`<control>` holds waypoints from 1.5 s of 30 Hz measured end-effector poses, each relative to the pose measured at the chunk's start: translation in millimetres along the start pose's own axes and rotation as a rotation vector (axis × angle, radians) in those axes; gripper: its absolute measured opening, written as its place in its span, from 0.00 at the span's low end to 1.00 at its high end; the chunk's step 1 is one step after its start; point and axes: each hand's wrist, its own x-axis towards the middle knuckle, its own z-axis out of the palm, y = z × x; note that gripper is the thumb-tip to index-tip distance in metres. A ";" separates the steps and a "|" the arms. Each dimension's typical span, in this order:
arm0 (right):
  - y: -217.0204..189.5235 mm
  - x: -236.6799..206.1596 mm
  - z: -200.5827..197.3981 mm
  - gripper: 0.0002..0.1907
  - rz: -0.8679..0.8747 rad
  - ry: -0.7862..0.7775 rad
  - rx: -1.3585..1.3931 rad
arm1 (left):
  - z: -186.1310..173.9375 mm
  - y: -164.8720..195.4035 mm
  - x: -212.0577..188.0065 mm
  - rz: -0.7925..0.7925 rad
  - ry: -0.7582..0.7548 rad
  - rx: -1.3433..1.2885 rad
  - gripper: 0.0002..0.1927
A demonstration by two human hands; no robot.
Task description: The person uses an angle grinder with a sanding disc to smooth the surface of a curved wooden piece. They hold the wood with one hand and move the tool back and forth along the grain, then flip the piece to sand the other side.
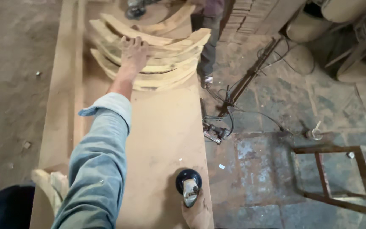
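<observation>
Left hand (133,54) flat on stack of curved wood pieces (166,63) at far end of surface (162,127), fingers spread, gripping nothing. Right hand (198,212) near the surface's edge, fingers wrapped round grinder (188,184).

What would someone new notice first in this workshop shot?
First the stack of curved wooden pieces at the far end of the long workbench, with the left hand laid flat on it. Then the right hand at the near edge, gripping a handheld power sander. Tangled cables lie on the floor alongside.
</observation>
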 end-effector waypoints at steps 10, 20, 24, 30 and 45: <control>-2.5 5.3 -4.3 0.54 0.034 -0.055 -0.020 | -2.0 0.9 -65.0 0.328 0.347 0.396 0.15; -6.8 -22.6 -33.2 0.50 -0.137 0.073 0.150 | -19.9 45.3 -357.7 -0.862 -0.550 -1.087 0.30; -5.0 -28.9 -39.3 0.47 -0.173 0.061 0.212 | -118.9 82.4 -451.9 -1.160 -0.588 -1.686 0.23; -19.0 -43.3 -47.5 0.44 -0.182 0.052 0.229 | -257.2 100.5 -515.2 -0.789 -0.510 -1.632 0.25; -36.6 -78.8 -70.3 0.43 -0.394 0.173 0.345 | -83.7 95.2 -634.5 -1.309 -0.479 -1.940 0.28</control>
